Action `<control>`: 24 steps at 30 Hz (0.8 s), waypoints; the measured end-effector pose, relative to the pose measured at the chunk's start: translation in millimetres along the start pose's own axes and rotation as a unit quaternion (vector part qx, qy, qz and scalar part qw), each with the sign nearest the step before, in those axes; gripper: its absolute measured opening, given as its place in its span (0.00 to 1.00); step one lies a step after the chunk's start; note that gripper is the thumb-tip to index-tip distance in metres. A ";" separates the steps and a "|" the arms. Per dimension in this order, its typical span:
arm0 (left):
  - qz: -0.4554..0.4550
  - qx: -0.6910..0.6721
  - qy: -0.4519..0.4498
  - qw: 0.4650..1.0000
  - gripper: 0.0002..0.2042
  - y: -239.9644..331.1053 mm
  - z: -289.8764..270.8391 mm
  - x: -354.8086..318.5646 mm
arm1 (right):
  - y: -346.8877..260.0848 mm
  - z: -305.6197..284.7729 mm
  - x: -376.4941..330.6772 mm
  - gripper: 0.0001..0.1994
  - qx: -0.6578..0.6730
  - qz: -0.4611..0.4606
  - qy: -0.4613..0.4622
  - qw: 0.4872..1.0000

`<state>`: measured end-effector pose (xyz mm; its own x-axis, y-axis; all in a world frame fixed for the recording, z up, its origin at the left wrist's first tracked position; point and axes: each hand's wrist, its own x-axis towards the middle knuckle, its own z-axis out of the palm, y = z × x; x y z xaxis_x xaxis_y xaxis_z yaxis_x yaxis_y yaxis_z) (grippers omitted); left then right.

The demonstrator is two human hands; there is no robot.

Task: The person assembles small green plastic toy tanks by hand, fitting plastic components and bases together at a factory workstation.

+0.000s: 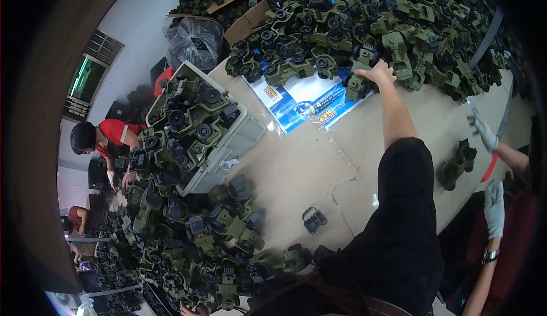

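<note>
At the far side of the table my right hand is closed round an olive-green toy jeep with black wheels, at the near edge of a large heap of toy jeeps. Its thumb lies across the toy. Only a bit of my left hand shows at the lower edge, beside a near heap of toy jeeps; its grip cannot be made out. Under the far heap's edge lies a blue and white printed sheet. A small black plastic frame lies alone on the table.
A grey crate piled with jeeps stands left. One toy jeep lies at the right, near a co-worker's gloved hands. A person in red works beyond the crate. A clear plastic bag sits behind.
</note>
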<state>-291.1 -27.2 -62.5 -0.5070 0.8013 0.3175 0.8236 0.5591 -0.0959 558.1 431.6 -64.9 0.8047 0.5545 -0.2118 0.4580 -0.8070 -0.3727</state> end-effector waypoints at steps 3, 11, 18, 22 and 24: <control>-0.033 -0.185 -0.039 0.981 0.30 79.7 -42.9 8.9 | 35.1 -4.5 -15.4 0.53 -0.036 -0.068 -0.064 0.995; -0.030 -0.358 -0.047 0.932 0.27 79.9 -16.4 11.3 | 114.8 21.0 -163.8 0.53 -0.086 -0.291 -0.142 0.942; 0.023 -0.425 -0.078 0.901 0.26 104.7 -26.8 -0.8 | 116.1 13.5 -241.6 0.54 0.021 -0.272 -0.094 0.957; 0.040 -0.452 -0.107 0.885 0.23 109.2 -35.1 -14.6 | 88.9 12.5 -277.7 0.53 -0.158 -0.339 -0.119 0.920; 0.043 -0.480 -0.117 0.868 0.22 103.8 -29.8 -21.5 | 99.6 30.3 -287.9 0.51 -0.166 -0.306 -0.129 0.928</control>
<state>-187.2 7.3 -51.1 -0.3774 0.9159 0.1366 0.6360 0.1492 0.7571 360.6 197.7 -68.4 0.2574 0.9254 -0.2782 0.9256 -0.3188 -0.2042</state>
